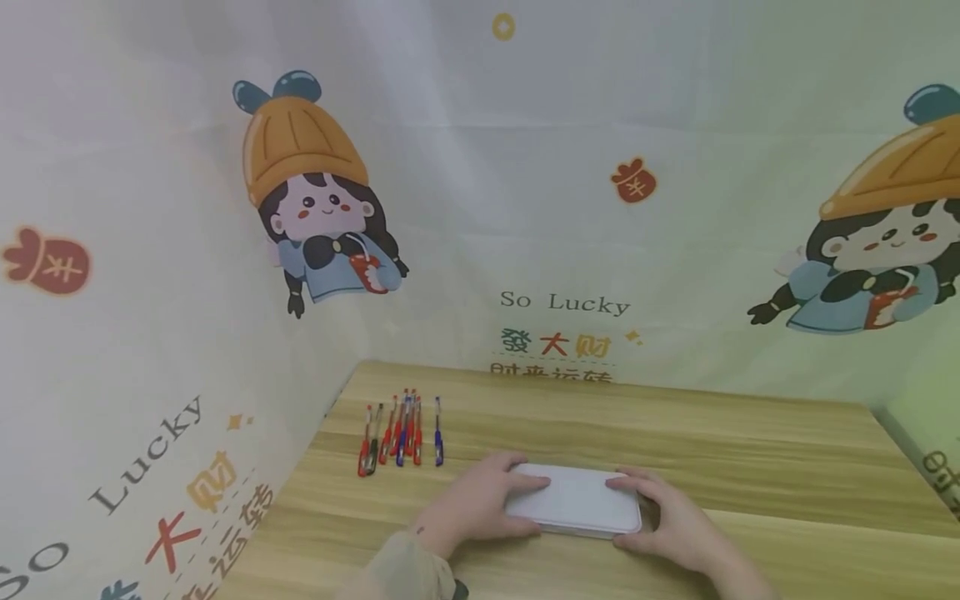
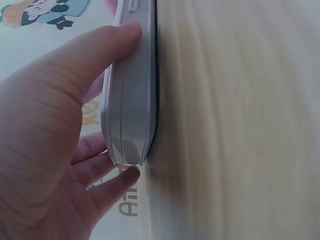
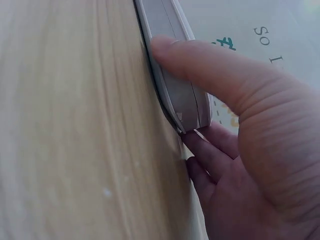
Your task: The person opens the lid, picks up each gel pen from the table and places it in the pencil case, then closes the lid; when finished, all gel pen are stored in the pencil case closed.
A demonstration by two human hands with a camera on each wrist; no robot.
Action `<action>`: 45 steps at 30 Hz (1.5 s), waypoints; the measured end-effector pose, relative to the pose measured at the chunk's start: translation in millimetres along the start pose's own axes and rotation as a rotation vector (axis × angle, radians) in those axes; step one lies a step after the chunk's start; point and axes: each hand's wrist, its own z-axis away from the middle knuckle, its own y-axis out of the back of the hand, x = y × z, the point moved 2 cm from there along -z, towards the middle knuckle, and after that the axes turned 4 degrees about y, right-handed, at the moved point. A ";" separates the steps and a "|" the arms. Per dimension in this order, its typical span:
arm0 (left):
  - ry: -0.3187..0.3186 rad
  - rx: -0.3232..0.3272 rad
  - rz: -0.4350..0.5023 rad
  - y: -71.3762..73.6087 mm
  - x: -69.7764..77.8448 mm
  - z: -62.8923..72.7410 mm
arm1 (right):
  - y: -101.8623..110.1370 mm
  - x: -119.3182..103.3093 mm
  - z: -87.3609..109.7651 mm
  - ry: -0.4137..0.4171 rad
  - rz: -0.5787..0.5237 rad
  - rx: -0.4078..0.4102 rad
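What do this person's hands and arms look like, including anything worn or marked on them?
The left hand and right hand are bare, with no gloves or rings visible. The left side has a pale beige sleeve, a small dark mark near the wrist and a dark item by the cuff, too cropped to identify. No sleeve shows on the right.

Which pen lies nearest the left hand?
The slim, rightmost blue-and-clear pen, lying alone; the other red, blue and black pens lie farther from the left hand.
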 end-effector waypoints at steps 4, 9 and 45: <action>-0.023 -0.016 -0.005 1.0 2.1 0.4 | -2.3 3.5 3.3 -0.015 0.026 0.016; -0.032 -0.043 -0.022 6.6 4.3 -2.7 | -2.6 5.4 4.0 -0.040 0.001 -0.014; 0.352 0.040 0.615 37.0 -16.9 -51.8 | -0.8 4.4 0.3 -0.081 -0.148 0.044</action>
